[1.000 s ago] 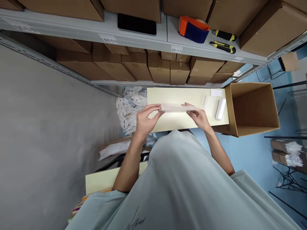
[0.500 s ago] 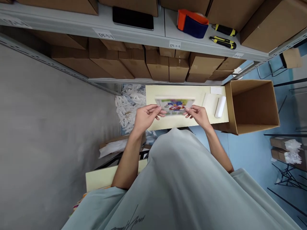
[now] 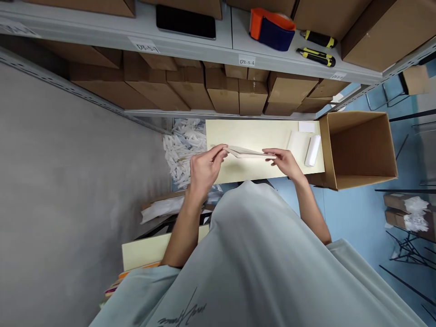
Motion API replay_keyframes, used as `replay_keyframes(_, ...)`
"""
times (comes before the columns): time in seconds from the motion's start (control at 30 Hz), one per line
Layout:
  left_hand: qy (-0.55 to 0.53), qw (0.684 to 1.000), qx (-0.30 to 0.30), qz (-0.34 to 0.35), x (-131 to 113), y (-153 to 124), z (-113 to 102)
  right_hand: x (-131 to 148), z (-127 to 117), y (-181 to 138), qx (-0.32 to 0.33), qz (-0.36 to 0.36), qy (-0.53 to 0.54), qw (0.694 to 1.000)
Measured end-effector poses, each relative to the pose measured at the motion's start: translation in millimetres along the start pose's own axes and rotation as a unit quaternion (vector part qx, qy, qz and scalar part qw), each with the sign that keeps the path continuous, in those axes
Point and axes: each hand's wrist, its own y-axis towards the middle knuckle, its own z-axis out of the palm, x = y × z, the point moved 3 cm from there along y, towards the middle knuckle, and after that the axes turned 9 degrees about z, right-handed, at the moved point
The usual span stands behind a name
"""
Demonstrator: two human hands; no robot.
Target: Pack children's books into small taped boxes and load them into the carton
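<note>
A thin flat pack (image 3: 248, 153) is held between both hands above a pale yellow table top (image 3: 259, 131). It lies nearly edge-on to me, its pale side up. My left hand (image 3: 203, 169) pinches its left end with thumb and fingers. My right hand (image 3: 285, 162) grips its right end, fingers closed on the edge. A white roll (image 3: 312, 151) lies on the table just right of my right hand, beside a flat white sheet (image 3: 298, 142).
An open, empty cardboard box (image 3: 357, 150) stands at the table's right end. A heap of small white packets (image 3: 182, 147) lies left of the table. Shelves behind carry cardboard boxes (image 3: 223, 93), a tape dispenser (image 3: 271, 29), two utility knives (image 3: 316, 54) and a dark tablet (image 3: 185, 22).
Half a second ago the pack's colourful printed face was turned toward me; it has since been tipped flat, so only its pale side and edge show. Both hands kept their hold.
</note>
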Motion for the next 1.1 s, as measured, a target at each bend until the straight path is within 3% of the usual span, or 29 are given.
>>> replay_keyframes(0.07, 0.079, 0.995, 0.003, 0.067, -3, 0, 0, 11, -7, -7, -0.069, -0.041, -0.037, 0.996)
replay_keyframes(0.13, 0.129, 0.986, 0.018, 0.107, -5, 0, 4, 27, -2, -17, -0.099, -0.073, -0.093, 0.988)
replay_keyframes(0.27, 0.164, 0.973, 0.07, 0.145, -14, -2, 23, 56, 39, -30, -0.048, -0.067, -0.315, 0.945)
replay_keyframes(0.37, 0.13, 0.977, 0.08, 0.147, -22, -4, 30, 57, 55, -27, -0.053, -0.017, -0.412, 0.909)
replay_keyframes(0.43, 0.093, 0.987, 0.05, 0.124, -21, -4, 29, 47, 50, -20, -0.074, 0.0, -0.35, 0.934)
replay_keyframes(0.53, 0.04, 0.997, -0.041, 0.046, -7, -7, 26, 20, 36, -7, -0.071, 0.011, -0.088, 0.994)
replay_keyframes(0.6, -0.025, 0.996, -0.081, -0.025, 8, -11, 29, 1, 32, -1, -0.052, 0.034, 0.095, 0.994)
replay_keyframes(0.7, -0.176, 0.977, -0.038, -0.115, 27, -18, 43, -18, 37, 2, -0.04, 0.086, 0.244, 0.965)
replay_keyframes(0.8, -0.254, 0.955, 0.004, -0.151, 34, -23, 52, -27, 46, 3, -0.03, 0.117, 0.275, 0.954)
replay_keyframes(0.93, -0.24, 0.957, -0.014, -0.161, 51, -23, 54, -42, 51, 18, -0.027, 0.097, 0.241, 0.965)
replay_keyframes(1.0, -0.227, 0.958, -0.023, -0.175, 73, -21, 59, -58, 56, 34, -0.024, 0.102, 0.198, 0.975)
replay_keyframes(1.1, -0.218, 0.949, -0.026, -0.226, 119, -22, 72, -90, 72, 65, 0.007, 0.165, 0.139, 0.977)
